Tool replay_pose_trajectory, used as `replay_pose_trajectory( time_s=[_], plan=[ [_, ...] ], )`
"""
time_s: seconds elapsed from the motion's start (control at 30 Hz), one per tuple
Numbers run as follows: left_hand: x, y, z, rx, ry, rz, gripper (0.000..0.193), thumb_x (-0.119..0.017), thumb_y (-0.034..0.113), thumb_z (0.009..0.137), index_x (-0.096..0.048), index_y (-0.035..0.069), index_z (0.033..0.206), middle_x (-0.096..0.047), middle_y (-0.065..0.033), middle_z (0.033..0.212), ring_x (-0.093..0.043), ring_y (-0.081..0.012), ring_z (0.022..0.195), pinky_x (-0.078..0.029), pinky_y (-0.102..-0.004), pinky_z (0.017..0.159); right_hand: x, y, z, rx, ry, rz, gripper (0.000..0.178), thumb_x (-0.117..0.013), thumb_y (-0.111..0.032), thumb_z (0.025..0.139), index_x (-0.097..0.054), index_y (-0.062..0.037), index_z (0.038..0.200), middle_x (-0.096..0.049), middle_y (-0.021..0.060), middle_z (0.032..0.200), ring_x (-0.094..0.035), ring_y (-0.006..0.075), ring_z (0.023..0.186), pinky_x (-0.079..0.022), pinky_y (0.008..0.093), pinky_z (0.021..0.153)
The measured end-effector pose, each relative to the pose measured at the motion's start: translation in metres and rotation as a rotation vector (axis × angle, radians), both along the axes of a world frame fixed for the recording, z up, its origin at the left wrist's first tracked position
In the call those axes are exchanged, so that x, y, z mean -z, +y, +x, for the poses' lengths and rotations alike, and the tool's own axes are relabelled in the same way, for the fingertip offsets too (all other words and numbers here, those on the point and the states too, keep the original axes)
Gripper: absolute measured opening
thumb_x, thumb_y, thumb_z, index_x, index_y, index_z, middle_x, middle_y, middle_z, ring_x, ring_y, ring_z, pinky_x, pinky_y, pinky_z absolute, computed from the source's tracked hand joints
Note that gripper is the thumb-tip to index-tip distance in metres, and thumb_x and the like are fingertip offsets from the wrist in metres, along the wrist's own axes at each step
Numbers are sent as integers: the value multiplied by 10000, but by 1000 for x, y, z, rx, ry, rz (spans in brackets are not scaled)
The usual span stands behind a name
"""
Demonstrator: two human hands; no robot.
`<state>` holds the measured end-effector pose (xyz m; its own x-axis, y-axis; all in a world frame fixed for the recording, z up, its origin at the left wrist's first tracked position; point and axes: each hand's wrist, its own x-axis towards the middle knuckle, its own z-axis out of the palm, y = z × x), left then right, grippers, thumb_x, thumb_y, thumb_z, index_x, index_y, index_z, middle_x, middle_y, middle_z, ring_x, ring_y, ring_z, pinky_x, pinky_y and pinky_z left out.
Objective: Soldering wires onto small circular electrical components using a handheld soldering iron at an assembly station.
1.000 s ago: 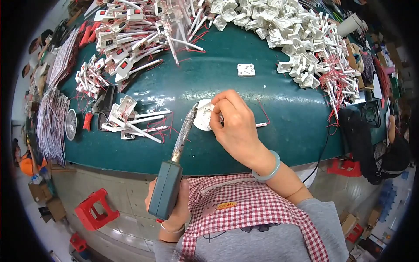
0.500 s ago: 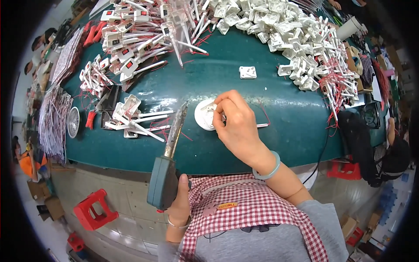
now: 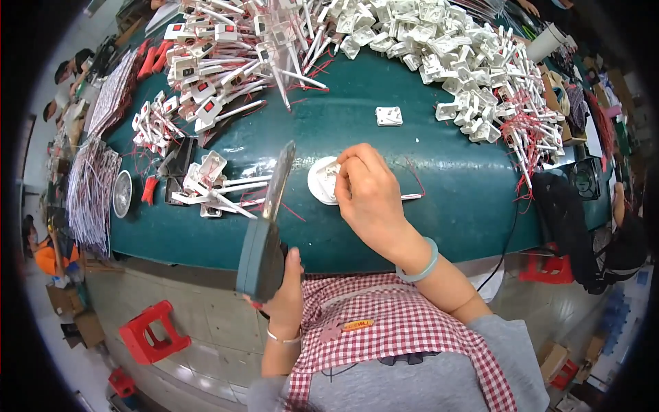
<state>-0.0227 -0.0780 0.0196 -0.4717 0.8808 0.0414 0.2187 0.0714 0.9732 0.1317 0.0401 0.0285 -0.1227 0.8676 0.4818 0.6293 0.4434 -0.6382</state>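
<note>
My left hand (image 3: 285, 302) is wrapped round the handle of a dark grey-green, gun-shaped power tool (image 3: 258, 257) with a long metal nose. Its nose points away from me over the table edge, left of a round white disc (image 3: 316, 187). On that disc lies a small white plastic housing (image 3: 329, 177), partly covered by my right hand (image 3: 371, 196). The right fingertips are pinched together at the housing; whatever they hold is hidden. A short white cable (image 3: 412, 196) with a thin red wire sticks out on the right of that hand.
Piles of white switch housings with cables (image 3: 223, 69) and bare white housings (image 3: 439, 41) cover the far side of the green table (image 3: 453, 213). One white piece (image 3: 388, 116) lies alone beyond the disc. A metal bowl (image 3: 122, 194) stands left; red stools (image 3: 154, 333) are on the floor.
The power tool has tilted, its nose rising farther from me and its body turning more upright. My right hand stays at the housing, nearly unmoved. The whole view has shifted slightly.
</note>
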Motion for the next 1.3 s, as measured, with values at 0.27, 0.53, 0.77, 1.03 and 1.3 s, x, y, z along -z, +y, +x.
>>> replay_pose_trajectory(
  time_s=[0.27,0.53,0.77,1.03,1.3],
  plan=[
    [9,65,28,48,-154,164,238,-763,-35,827,-644,-5,1031,-644,9,881,-583,-52,734,-493,-232,635,-1,-3,5,-23,12,-24,108,-625,63,794,-582,53,892,-570,167,1001,-598,352,905,-525,420,747],
    [15,79,34,148,-87,124,267,-773,-3,827,-620,7,1044,-644,-6,909,-581,-64,806,-481,-234,719,11,-34,35,-27,199,118,226,-750,-19,754,-621,8,937,-629,129,996,-615,302,866,-501,376,725],
    [17,82,34,147,-72,138,256,-769,-1,829,-617,9,1034,-634,-5,909,-566,-67,809,-468,-233,727,23,-39,37,-87,112,16,354,-796,-36,728,-606,-24,1027,-655,117,1025,-655,294,911,-503,383,759],
    [17,84,35,134,-52,118,258,-767,4,831,-617,5,1041,-634,-4,917,-566,-72,817,-469,-237,733,8,-33,52,-246,413,-313,270,-748,-16,805,-639,5,1051,-683,112,1020,-680,231,915,-542,331,790],
    [12,77,33,125,-67,110,257,-774,21,838,-633,-5,1051,-648,-16,940,-581,-80,828,-478,-240,726,7,-32,43,-240,369,-171,268,-765,47,745,-667,-7,988,-633,102,1014,-660,225,896,-545,299,754]
  ],
)
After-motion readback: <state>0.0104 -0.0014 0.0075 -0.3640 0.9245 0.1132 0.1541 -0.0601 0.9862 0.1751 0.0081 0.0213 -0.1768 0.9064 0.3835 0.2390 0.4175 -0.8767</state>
